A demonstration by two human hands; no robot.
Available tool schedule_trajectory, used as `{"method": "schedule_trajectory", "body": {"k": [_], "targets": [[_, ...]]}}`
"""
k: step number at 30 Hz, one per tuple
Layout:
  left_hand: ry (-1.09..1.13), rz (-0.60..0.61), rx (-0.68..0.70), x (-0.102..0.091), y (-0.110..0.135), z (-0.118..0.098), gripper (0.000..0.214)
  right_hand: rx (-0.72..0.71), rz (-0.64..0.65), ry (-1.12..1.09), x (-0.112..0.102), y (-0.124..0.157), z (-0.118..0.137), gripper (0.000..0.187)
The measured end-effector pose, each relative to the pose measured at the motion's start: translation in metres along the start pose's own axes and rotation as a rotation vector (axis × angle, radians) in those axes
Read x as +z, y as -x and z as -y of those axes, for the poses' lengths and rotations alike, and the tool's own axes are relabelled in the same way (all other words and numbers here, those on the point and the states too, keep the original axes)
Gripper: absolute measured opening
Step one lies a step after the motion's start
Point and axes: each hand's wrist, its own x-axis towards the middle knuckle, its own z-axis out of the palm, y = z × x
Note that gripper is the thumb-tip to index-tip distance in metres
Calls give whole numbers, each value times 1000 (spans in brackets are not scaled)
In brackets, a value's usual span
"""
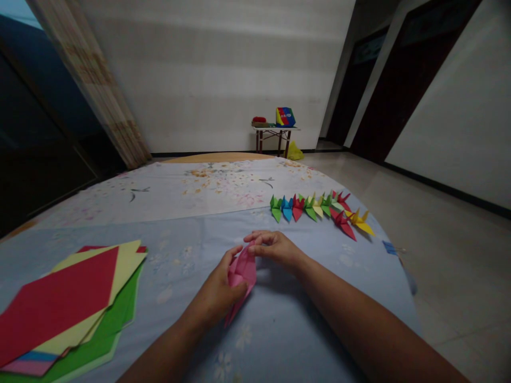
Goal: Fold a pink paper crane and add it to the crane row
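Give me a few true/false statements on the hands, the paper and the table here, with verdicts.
1. Both the left hand and the right hand grip the pink paper. True.
2. The stack of sheets lies to the right of the hands. False: it lies on the left side of the table.
3. A row of folded cranes sits on the tablecloth beyond the right hand. True.
4. The top sheet of the stack is blue. False: it is red, with yellow and green sheets under it.
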Motion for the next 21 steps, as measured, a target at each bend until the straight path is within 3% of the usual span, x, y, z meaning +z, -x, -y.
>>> {"method": "schedule_trajectory", "body": {"k": [15,18,21], "targets": [[8,-4,-32,-1,0,-11,62,-98,-39,99,0,2,1,21],[39,-17,-46,-1,1,-13,64,-109,-111,155,2,2,4,26],[50,-48,-73,-1,0,-13,65,-28,-186,217,6,3,5,36]]}}
